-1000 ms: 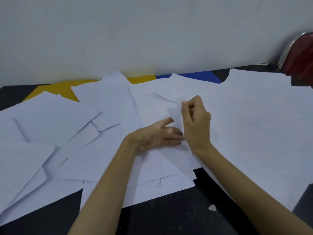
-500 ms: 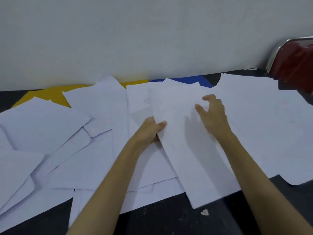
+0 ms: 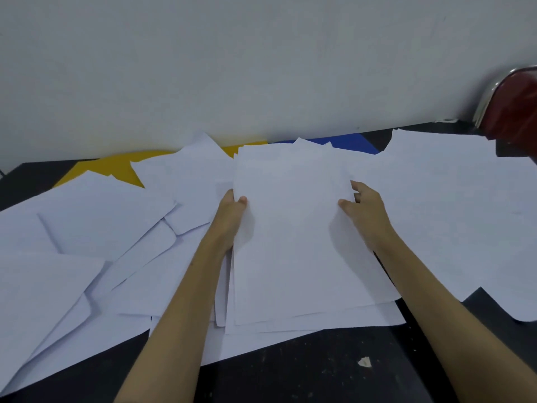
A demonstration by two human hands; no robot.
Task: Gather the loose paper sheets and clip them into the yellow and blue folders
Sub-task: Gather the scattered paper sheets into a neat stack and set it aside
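Currently both hands, left hand (image 3: 232, 212) and right hand (image 3: 364, 212), grasp the uneven white paper stack (image 3: 293, 234); misaligned sheets could slip out.

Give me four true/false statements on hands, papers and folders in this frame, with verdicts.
1. Both hands grip one paper stack by its side edges. True: left hand, right hand.
2. The yellow folder lies fully uncovered. False: loose sheets cover most of it.
3. The blue folder lies right of the yellow one, by the wall. True.
4. The stack is already clipped into a folder. False: it is in the hands, over the table.
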